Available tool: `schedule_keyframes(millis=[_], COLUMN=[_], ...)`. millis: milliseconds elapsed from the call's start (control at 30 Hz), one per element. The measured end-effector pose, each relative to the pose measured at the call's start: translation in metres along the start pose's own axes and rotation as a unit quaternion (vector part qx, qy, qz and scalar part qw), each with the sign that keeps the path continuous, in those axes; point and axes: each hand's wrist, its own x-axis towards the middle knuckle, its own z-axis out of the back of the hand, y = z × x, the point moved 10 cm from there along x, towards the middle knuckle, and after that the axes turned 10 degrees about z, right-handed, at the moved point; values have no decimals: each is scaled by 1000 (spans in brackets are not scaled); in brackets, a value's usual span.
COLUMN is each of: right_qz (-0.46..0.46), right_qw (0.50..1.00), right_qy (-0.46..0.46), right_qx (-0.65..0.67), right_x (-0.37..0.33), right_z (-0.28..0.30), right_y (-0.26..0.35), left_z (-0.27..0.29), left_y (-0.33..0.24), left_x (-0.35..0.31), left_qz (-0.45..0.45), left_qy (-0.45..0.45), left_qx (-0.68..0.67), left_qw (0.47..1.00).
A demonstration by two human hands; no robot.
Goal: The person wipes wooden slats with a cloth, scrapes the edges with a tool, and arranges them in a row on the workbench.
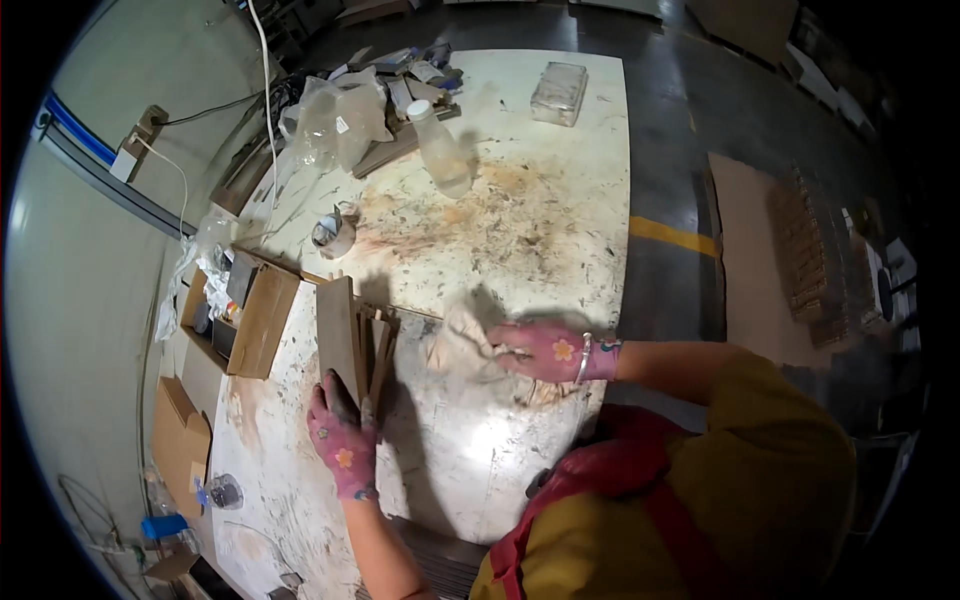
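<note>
My left hand [343, 437], in a pink flowered glove with darkened fingertips, is closed around the near end of a brown wooden board [340, 330]. Several narrower wooden pieces [377, 345] stand against the board's right side. My right hand [545, 351], gloved alike and with a bracelet at the wrist, grips a crumpled, stained pale cloth [465, 340] and presses it on the white worktable [470, 440]. Its fingertips are partly hidden in the cloth folds.
Left of the boards stands an open cardboard box [265, 320] with odds and ends. Farther off are a small cup [334, 236], a clear bottle with a white cap [440, 150], plastic bags [345, 120] among scraps, and a wrapped block [559, 94].
</note>
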Motion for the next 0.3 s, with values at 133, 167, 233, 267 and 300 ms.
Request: schedule_keyframes(millis=[133,167,233,267,300], right_qz=[84,113,135,62,69], right_qw=[962,954,952,990,991], right_qy=[-30,-79,-89,19,42], right_qx=[-259,-267,-260,-126,-109], right_x=[-36,-42,-42,-31,-41], right_z=[-24,-23,-43,-36,-58], right_y=[-31,-37,-71,-79,-73], left_z=[7,9,6,1,2], left_y=[20,15,-7,-14,-2], left_x=[-5,-12,-36,-56,-81], left_qz=[43,58,86,105,132], left_qy=[22,25,45,59,60], left_qx=[-430,-453,-471,-459,-449], left_qw=[902,889,877,880,882])
